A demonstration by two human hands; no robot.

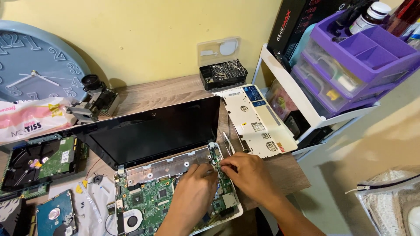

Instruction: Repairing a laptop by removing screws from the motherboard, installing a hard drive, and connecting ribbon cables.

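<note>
Leftmost on the wooden desk (157,94), against the yellow wall, leans a pale blue wall clock (33,61), with a pink-and-white plastic packet (30,118) in front of it and an opened hard drive (37,159) near the desk's left edge. A second, smaller drive (54,214) lies toward the front left corner on a white sheet.

Toward the middle sits the opened laptop (148,192), its top cover off and green mainboard (153,199) bare, with a round fan (131,218) at its front left. Its dark screen (148,131) is folded back toward the wall. The laptop's long axis runs left to right along the desk, slightly tilted, with its hinge side facing the wall and its front edge facing the person.

Both hands meet over the right end of the laptop, just below the right hinge. The left hand (192,192) comes in from the front, fingers curled narrowly and pressed down on the board; whether it pinches anything I cannot tell. The right hand (247,172) comes from the right, fingertips (223,165) drawn close together on a narrow strip of circuit board (221,175) that runs along the laptop's right edge, front to back. That strip lies directly under the two hands, nearer the right one's fingertips.

Further right, the removed white palm-rest cover (258,120) lies face down near the desk's right edge, its length running from wall to front. Behind it stands a black case of screwdriver bits (223,72) with a clear lid. Off the desk's right edge is a white rack holding purple drawers (358,57).
</note>
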